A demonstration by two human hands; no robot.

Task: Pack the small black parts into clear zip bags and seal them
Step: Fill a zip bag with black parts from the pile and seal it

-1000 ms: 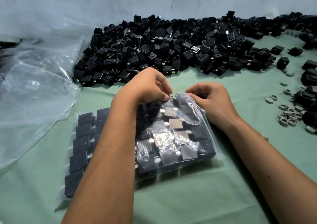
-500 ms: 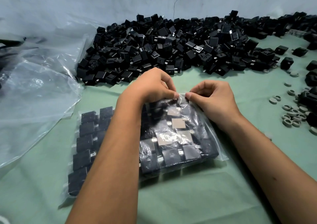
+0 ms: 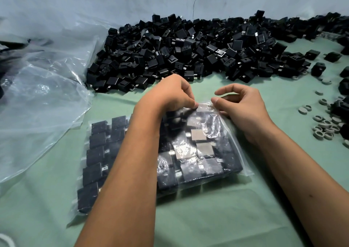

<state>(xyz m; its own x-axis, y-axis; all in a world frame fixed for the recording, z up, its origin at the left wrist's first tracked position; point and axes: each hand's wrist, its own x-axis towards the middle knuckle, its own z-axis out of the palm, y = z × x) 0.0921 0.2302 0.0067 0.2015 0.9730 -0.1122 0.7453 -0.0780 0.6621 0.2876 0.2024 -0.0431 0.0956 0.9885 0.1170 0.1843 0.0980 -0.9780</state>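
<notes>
The filled zip bag [image 3: 198, 148] lies flat, mouth toward the wall, pinched there by the left hand [image 3: 170, 93] and right hand [image 3: 239, 103]. No writing is legible.

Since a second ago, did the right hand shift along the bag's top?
Yes. The right hand slid rightward along the zip bag mouth, away from the left hand.

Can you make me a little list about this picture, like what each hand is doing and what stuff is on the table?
left hand: pinches the top edge of the filled bag
right hand: thumb and fingers at the same edge
filled bag: clear, full of black parts, flat on the table
second bag: packed, beside it, under the left arm
pile: loose black parts by the wall
grey rings: scattered at right
big plastic sheet: crumpled at left
</notes>
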